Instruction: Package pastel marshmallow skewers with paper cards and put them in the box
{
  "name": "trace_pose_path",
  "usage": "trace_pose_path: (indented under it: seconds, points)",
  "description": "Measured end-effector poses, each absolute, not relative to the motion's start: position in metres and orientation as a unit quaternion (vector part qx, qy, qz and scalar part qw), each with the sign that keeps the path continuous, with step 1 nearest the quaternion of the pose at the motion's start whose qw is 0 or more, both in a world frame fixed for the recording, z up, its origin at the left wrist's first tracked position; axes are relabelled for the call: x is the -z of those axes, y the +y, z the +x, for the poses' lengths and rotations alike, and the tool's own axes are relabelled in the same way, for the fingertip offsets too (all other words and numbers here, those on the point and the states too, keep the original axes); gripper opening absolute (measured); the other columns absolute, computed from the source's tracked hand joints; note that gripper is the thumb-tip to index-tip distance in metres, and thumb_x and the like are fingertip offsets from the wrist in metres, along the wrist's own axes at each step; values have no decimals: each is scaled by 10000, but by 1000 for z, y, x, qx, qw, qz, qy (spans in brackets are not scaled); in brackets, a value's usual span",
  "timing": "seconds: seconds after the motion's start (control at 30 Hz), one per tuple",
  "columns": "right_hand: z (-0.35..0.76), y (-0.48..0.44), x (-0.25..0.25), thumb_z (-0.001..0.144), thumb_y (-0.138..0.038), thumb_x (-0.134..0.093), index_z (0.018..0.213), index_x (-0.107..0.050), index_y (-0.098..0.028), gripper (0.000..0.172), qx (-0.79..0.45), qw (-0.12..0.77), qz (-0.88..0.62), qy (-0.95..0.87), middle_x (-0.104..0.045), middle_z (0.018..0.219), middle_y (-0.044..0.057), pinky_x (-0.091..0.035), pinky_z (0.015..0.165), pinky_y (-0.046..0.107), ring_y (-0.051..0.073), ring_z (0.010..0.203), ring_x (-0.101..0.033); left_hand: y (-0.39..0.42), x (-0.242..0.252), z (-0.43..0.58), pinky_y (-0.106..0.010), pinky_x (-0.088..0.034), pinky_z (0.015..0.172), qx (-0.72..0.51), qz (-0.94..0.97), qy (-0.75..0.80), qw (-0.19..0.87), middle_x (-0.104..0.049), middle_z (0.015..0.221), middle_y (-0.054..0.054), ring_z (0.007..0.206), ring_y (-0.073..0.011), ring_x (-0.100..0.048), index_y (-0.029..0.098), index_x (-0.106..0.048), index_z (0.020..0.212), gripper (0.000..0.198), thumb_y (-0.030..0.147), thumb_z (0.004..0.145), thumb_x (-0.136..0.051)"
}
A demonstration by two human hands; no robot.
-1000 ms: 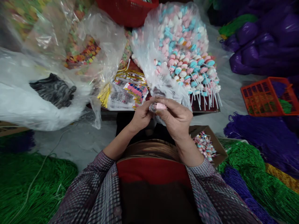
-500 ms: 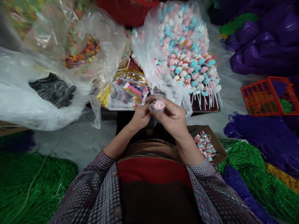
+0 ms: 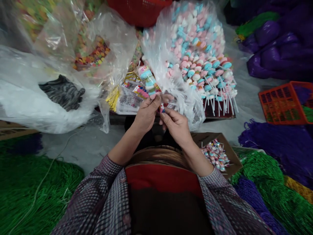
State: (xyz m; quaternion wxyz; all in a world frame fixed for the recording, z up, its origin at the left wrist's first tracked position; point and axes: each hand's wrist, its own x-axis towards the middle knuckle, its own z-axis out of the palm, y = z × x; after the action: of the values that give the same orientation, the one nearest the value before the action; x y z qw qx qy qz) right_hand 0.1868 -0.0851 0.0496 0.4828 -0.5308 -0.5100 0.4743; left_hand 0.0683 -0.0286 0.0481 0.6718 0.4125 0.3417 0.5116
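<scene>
A marshmallow lollipop (image 3: 148, 80) in pink, blue and white, inside a printed clear wrapper, tilts away from me above the table edge. My left hand (image 3: 147, 115) is closed around its lower end. My right hand (image 3: 177, 125) sits just to the right, its thumb and fingers pinched at the lower end of the candy wrapper (image 3: 162, 107); the stick is hidden. Beyond my left hand lie flat printed wrappers (image 3: 127, 101) and gold twist ties (image 3: 113, 99). To the right, unwrapped marshmallow lollipops (image 3: 195, 76) are piled with their white sticks toward me.
A cardboard box (image 3: 231, 160) of wrapped lollipops stands low at my right. Plastic bags of colourful candy (image 3: 93, 54) cover the back left, near a red basket (image 3: 139, 13). An orange crate (image 3: 275, 106) and green and purple cord bundles (image 3: 264, 176) lie on the floor.
The lollipop has swung from end-on between my hands to tilting away above my left hand. My right hand has moved down and right, toward the wrapper's lower end.
</scene>
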Motion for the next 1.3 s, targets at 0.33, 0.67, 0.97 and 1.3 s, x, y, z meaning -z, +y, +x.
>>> trace_pose_path:
  seconds: [0.33,0.67,0.97,1.3]
  points:
    - [183,-84,-39,850,-605,-733,750,-624,-215,417,-530,540,-503,-419,-483,547,-85,-235,424,216,44,436,-318,-32,-51,66,-375,-589,966,-502,250,253,788,-786,1041,-54,1198,-257,-710,218,-742,1115,289,441,952,-655]
    - [194,-81,-51,848,-638,-704,645,-626,-198,491,-556,432,-506,-499,-585,543,-42,-412,475,235,86,462,-518,-32,-41,64,-215,-463,472,-464,305,220,802,-599,637,20,550,-100,-578,174,-690,797,279,416,814,-827]
    - [237,-64,-82,807,-630,-760,1159,-746,-262,509,-559,482,-455,-498,-798,1053,56,-640,782,358,203,908,-759,-47,-66,61,-266,-521,495,-272,313,159,896,-390,563,64,447,-69,-429,173,-625,730,343,451,792,-816]
    - [206,-59,-66,808,-602,-774,1069,-679,-268,435,-539,537,-486,-431,-775,1011,43,-638,685,293,177,862,-737,-50,-42,69,-234,-425,509,-333,581,323,669,-426,582,70,486,-79,-400,208,-553,847,497,702,886,-602]
